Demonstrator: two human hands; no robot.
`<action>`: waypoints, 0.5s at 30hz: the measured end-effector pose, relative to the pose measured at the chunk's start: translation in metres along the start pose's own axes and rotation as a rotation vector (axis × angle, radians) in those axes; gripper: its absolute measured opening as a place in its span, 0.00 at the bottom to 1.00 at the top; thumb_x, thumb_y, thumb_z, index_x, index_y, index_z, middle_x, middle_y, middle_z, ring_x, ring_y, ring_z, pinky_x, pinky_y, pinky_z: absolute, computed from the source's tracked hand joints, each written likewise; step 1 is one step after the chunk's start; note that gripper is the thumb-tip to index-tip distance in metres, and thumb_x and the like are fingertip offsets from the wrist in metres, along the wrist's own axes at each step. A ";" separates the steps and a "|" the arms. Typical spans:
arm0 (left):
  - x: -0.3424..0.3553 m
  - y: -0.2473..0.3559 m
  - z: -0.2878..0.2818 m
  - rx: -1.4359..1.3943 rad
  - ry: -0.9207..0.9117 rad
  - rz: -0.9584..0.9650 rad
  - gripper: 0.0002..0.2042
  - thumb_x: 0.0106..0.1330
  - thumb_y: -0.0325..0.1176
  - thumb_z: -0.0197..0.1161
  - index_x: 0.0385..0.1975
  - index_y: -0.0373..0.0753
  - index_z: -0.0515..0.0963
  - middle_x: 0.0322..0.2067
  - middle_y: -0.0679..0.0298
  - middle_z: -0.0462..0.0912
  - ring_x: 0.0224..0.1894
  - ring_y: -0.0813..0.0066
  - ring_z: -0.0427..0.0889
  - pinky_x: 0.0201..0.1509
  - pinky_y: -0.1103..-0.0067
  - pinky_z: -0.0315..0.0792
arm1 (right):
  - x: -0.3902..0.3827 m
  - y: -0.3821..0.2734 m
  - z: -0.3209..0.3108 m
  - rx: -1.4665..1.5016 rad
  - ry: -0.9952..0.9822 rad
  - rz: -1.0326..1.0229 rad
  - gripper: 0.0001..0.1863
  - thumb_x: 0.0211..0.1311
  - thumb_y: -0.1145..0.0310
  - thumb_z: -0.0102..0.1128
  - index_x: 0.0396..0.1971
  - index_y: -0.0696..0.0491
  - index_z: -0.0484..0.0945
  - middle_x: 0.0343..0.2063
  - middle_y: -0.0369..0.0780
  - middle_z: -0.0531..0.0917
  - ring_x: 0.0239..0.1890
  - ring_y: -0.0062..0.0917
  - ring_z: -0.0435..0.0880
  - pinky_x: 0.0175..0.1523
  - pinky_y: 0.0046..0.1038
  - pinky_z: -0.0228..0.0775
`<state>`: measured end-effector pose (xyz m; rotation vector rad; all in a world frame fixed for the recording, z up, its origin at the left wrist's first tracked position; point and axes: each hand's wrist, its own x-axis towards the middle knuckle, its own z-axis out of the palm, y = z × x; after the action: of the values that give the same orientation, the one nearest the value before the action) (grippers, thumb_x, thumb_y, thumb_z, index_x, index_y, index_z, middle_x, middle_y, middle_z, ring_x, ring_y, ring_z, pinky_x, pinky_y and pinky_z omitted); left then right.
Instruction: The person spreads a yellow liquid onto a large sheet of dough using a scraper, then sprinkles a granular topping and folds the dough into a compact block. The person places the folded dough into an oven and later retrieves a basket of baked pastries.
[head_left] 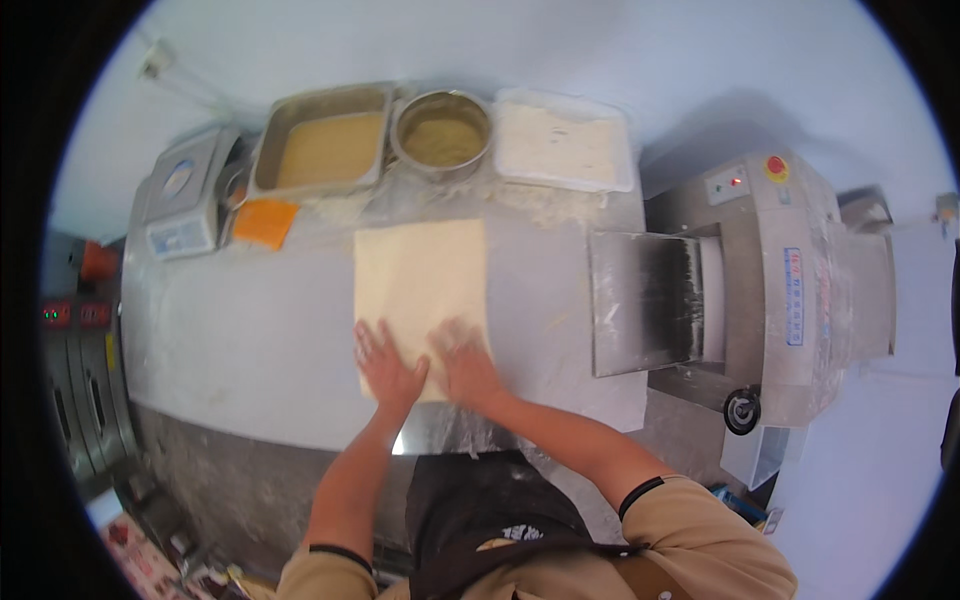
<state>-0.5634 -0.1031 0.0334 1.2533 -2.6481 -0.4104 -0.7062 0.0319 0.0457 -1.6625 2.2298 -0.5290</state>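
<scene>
A pale rectangular sheet of dough (420, 270) lies flat on the metal worktable (250, 330), its short side toward me. My left hand (388, 368) rests on the near left part of the sheet, floury fingers spread and thumb pointing inward. On the near right part lies my right hand (465, 365), its fingers stretched forward and slightly blurred. Both palms press on the dough and neither hand grips anything. The sheet's near edge shows between my wrists, close to the table's front edge.
Along the back stand a scale (185, 190), a deep steel tray (262, 165), a steel pot (402, 150) and a white tub of flour (560, 150). An orange scraper (263, 222) lies near the scale. A dough roller machine (750, 260) with a metal feed plate (640, 300) borders the right.
</scene>
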 end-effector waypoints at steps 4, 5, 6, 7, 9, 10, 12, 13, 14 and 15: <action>0.001 0.004 0.002 0.010 0.051 0.034 0.54 0.63 0.59 0.68 0.84 0.34 0.54 0.83 0.32 0.45 0.85 0.32 0.44 0.83 0.39 0.44 | -0.009 0.008 0.005 0.030 0.068 -0.148 0.48 0.68 0.39 0.65 0.82 0.46 0.62 0.80 0.49 0.62 0.85 0.50 0.52 0.84 0.65 0.41; -0.013 0.005 0.002 0.009 0.044 -0.015 0.54 0.63 0.59 0.68 0.84 0.35 0.54 0.83 0.33 0.45 0.86 0.33 0.44 0.84 0.39 0.43 | -0.017 0.004 0.013 0.045 0.067 -0.134 0.48 0.68 0.38 0.65 0.82 0.46 0.62 0.80 0.49 0.62 0.86 0.49 0.52 0.84 0.65 0.41; -0.018 0.009 0.005 0.001 0.051 -0.058 0.53 0.64 0.59 0.67 0.84 0.36 0.54 0.84 0.34 0.45 0.86 0.34 0.44 0.84 0.40 0.42 | -0.014 0.004 0.017 0.046 0.077 -0.124 0.48 0.68 0.37 0.64 0.82 0.46 0.62 0.81 0.48 0.62 0.86 0.49 0.51 0.84 0.65 0.40; -0.022 0.012 0.009 -0.008 0.056 -0.101 0.53 0.64 0.59 0.67 0.84 0.36 0.54 0.84 0.35 0.45 0.86 0.34 0.44 0.85 0.40 0.41 | -0.013 0.009 0.019 0.047 0.086 -0.115 0.49 0.68 0.35 0.63 0.82 0.46 0.62 0.81 0.48 0.61 0.86 0.49 0.50 0.84 0.65 0.40; -0.027 0.011 0.005 -0.028 0.094 -0.094 0.51 0.63 0.54 0.67 0.85 0.39 0.54 0.84 0.38 0.45 0.86 0.36 0.44 0.85 0.41 0.40 | -0.013 0.010 0.017 0.021 0.067 -0.122 0.49 0.68 0.34 0.62 0.82 0.46 0.62 0.81 0.48 0.61 0.86 0.49 0.49 0.84 0.66 0.39; -0.026 0.012 0.007 -0.044 0.108 -0.073 0.51 0.62 0.53 0.67 0.84 0.40 0.55 0.84 0.38 0.45 0.86 0.36 0.45 0.85 0.41 0.40 | -0.015 0.010 0.016 0.008 0.056 -0.125 0.50 0.68 0.33 0.61 0.82 0.46 0.62 0.82 0.48 0.60 0.86 0.49 0.49 0.84 0.66 0.39; -0.018 0.012 0.010 -0.066 0.144 -0.039 0.51 0.60 0.51 0.68 0.84 0.40 0.56 0.84 0.38 0.46 0.86 0.36 0.45 0.86 0.42 0.40 | -0.014 0.007 0.010 0.001 0.012 -0.103 0.50 0.68 0.34 0.63 0.82 0.46 0.62 0.82 0.48 0.60 0.86 0.48 0.49 0.85 0.65 0.38; -0.021 0.013 0.010 -0.067 0.151 -0.036 0.51 0.60 0.49 0.69 0.84 0.40 0.57 0.84 0.38 0.46 0.86 0.36 0.46 0.86 0.42 0.41 | -0.016 0.007 0.007 -0.002 -0.013 -0.093 0.50 0.67 0.35 0.64 0.82 0.46 0.62 0.82 0.47 0.60 0.86 0.47 0.49 0.85 0.65 0.38; -0.023 0.013 0.009 -0.062 0.163 -0.041 0.51 0.59 0.48 0.69 0.84 0.40 0.57 0.84 0.38 0.46 0.86 0.36 0.46 0.86 0.42 0.41 | -0.014 0.005 0.002 0.025 -0.014 -0.087 0.49 0.68 0.35 0.63 0.81 0.47 0.63 0.81 0.48 0.61 0.86 0.47 0.51 0.85 0.64 0.38; -0.023 0.015 0.011 -0.068 0.169 -0.028 0.51 0.59 0.48 0.70 0.83 0.39 0.57 0.84 0.38 0.46 0.86 0.37 0.45 0.86 0.42 0.40 | -0.013 0.003 -0.003 0.051 -0.018 -0.084 0.48 0.68 0.35 0.63 0.81 0.47 0.64 0.81 0.48 0.62 0.86 0.48 0.52 0.85 0.64 0.39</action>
<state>-0.5632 -0.0745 0.0264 1.2476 -2.4579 -0.3782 -0.7068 0.0451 0.0476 -1.7339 2.1235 -0.5842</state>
